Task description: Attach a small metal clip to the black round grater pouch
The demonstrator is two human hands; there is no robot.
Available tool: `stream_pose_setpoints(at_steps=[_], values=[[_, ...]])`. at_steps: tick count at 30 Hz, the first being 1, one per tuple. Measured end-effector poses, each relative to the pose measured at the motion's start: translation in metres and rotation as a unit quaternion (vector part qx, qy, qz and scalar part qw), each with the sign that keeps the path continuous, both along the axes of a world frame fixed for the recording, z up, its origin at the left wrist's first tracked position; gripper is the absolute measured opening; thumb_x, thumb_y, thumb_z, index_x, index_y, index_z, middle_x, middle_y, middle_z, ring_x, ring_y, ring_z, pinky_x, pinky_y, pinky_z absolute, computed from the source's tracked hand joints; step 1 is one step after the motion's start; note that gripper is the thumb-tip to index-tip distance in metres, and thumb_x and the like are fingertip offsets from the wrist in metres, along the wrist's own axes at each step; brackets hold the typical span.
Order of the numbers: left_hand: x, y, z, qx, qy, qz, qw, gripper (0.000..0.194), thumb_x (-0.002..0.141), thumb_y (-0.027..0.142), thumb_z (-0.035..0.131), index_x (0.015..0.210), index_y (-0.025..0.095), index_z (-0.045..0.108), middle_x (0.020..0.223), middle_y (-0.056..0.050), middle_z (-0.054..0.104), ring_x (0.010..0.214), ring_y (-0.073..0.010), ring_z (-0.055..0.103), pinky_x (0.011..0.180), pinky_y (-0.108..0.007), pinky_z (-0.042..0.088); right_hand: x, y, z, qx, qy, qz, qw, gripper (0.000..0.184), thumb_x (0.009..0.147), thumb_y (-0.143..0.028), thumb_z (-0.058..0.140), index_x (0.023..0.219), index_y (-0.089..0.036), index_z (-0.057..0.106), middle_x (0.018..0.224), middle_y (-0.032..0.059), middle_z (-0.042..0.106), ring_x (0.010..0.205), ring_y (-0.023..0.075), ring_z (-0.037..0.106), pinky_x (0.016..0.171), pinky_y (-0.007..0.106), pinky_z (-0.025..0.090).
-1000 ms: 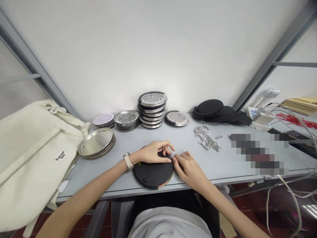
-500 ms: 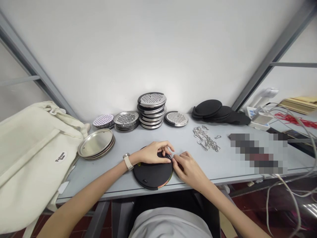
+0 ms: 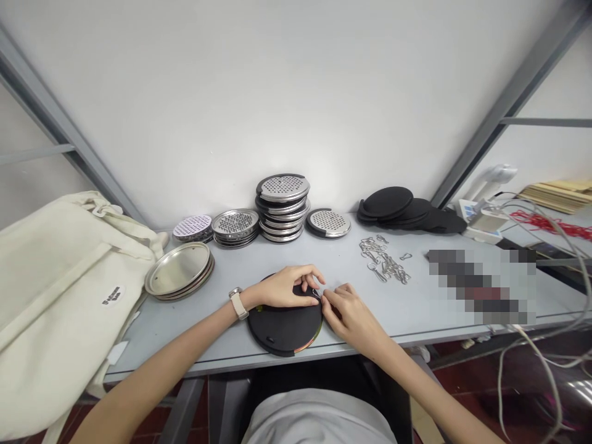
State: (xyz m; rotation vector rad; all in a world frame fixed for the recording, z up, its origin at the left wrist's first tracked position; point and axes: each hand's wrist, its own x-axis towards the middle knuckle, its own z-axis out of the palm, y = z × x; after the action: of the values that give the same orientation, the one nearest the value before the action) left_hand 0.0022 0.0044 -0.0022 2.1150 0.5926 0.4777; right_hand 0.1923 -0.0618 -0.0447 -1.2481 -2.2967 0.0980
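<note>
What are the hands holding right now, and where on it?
Left hand presses the black round disc at its far right edge; right hand pinches a small metal clip at that same edge.

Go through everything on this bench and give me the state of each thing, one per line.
black round disc: flat at the table's near edge, under both hands
small metal clip: pinched at the disc's rim
left hand: resting on the disc
right hand: fingertips at the clip
perforated metal discs: stacked
plain metal lids: stacked
loose clips: heaped
black pads: piled, overlapping
cream bag: slumped
</note>
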Motion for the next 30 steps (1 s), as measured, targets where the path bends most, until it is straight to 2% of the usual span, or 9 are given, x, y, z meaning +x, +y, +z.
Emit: stream_pose_setpoints(at_steps=[8, 17, 24, 30], values=[[0.0005, -0.0005, 0.0018, 0.001, 0.001, 0.0, 1.0, 0.036, 0.075, 0.021, 0.066, 0.11, 0.018, 0.055, 0.093, -0.004, 0.061, 0.076, -0.0106, 0.05, 0.072, -0.024, 0.045, 0.0004, -0.0009, 0.0001, -0.004, 0.0, -0.013, 1.0, 0.026, 0.093, -0.018, 0.037, 0.068, -0.02, 0.043, 0.059, -0.0014, 0.044, 0.062, 0.0156, 0.044, 0.071, 0.03, 0.036], [0.0001, -0.0001, 0.0001, 0.002, 0.0, 0.002, 1.0, 0.036, 0.076, 0.021, 0.066, 0.11, 0.018, 0.056, 0.09, -0.003, 0.06, 0.076, -0.0111, 0.051, 0.073, -0.025, 0.045, -0.0012, -0.0013, 0.0022, -0.001, 0.018, -0.007, 1.0, 0.021, 0.092, -0.016, 0.037, 0.072, -0.021, 0.042, 0.064, -0.0008, 0.049, 0.064, 0.0158, 0.046, 0.07, 0.03, 0.038], [-0.0003, 0.0005, -0.0001, -0.002, -0.003, -0.003, 1.0, 0.036, 0.077, 0.024, 0.066, 0.111, 0.018, 0.055, 0.086, -0.001, 0.056, 0.075, -0.0108, 0.05, 0.072, -0.024, 0.044, -0.0011, -0.0022, 0.0029, -0.034, 0.056, -0.005, 0.998, 0.017, 0.094, -0.017, 0.036, 0.078, -0.021, 0.042, 0.07, 0.0006, 0.054, 0.069, 0.017, 0.05, 0.072, 0.031, 0.039], [-0.0005, 0.0006, 0.0005, -0.005, -0.005, -0.003, 1.0, 0.036, 0.077, 0.022, 0.065, 0.111, 0.018, 0.054, 0.089, -0.002, 0.058, 0.076, -0.0108, 0.05, 0.072, -0.024, 0.045, -0.0006, -0.001, 0.0023, -0.034, 0.023, -0.001, 0.999, 0.021, 0.094, -0.017, 0.034, 0.074, -0.021, 0.04, 0.067, 0.0008, 0.051, 0.067, 0.0173, 0.048, 0.071, 0.032, 0.038]])
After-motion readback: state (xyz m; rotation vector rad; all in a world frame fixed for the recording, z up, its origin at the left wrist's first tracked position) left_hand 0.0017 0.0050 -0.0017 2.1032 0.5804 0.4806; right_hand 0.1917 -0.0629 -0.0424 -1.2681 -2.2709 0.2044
